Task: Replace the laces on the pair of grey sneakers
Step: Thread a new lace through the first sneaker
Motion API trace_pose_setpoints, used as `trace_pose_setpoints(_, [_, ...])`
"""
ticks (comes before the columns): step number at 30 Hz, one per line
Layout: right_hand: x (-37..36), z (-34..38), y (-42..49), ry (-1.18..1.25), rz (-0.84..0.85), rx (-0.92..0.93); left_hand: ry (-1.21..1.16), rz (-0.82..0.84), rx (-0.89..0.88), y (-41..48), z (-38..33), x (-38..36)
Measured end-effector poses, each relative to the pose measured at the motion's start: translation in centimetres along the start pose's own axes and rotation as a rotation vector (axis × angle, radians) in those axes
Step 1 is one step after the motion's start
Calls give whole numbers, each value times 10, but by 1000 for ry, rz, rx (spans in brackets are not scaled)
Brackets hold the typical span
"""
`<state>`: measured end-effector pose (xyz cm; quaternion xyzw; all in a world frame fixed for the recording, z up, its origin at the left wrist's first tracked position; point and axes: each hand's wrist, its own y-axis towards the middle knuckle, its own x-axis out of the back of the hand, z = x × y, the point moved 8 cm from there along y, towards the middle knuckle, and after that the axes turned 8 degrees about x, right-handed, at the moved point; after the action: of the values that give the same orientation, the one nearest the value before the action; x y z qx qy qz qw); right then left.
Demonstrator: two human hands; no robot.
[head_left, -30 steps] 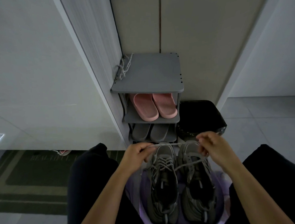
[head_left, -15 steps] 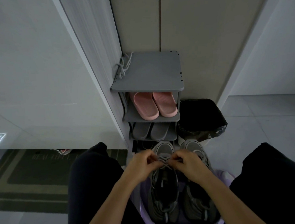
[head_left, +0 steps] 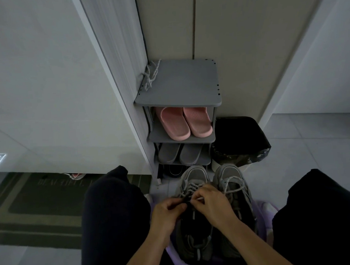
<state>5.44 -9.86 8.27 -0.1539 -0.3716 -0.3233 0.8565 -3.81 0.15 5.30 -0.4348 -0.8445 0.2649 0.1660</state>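
Observation:
Two grey sneakers stand side by side between my knees, toes pointing away: the left sneaker (head_left: pixel 194 174) and the right sneaker (head_left: pixel 230 174). Both rest on a purple stool (head_left: pixel 261 210). My left hand (head_left: pixel 167 212) and my right hand (head_left: pixel 213 202) meet over the left sneaker's lacing, each pinching part of its grey lace (head_left: pixel 189 188). The right hand's fingertips show a white lace tip. The right sneaker's lace (head_left: pixel 233 183) lies loosely over its tongue. A spare bundle of laces (head_left: pixel 151 77) lies on the top of the grey shoe rack (head_left: pixel 180 86).
The rack holds pink slippers (head_left: pixel 184 122) and grey slippers (head_left: pixel 180 153) on lower shelves. A black bin with a bag (head_left: pixel 238 141) stands right of the rack. A dark doormat (head_left: pixel 37 208) lies to the left. My knees flank the stool.
A second ago my hands were spread apart, stretching a lace across both toes. They have since come together and moved down onto the left sneaker's lacing.

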Motion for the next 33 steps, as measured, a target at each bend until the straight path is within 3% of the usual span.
trace_pose_setpoints(15, [-1,0,-3,-7,-100,-4,-6,-34,-26,3,6,0])
trace_pose_setpoints(26, [-7,5,-4,-104,-116,59,194,-44,-133,-6,-5,-5])
trace_pose_setpoints(33, [-10,8,1,-108,-97,99,-133,-27,108,1,9,-2])
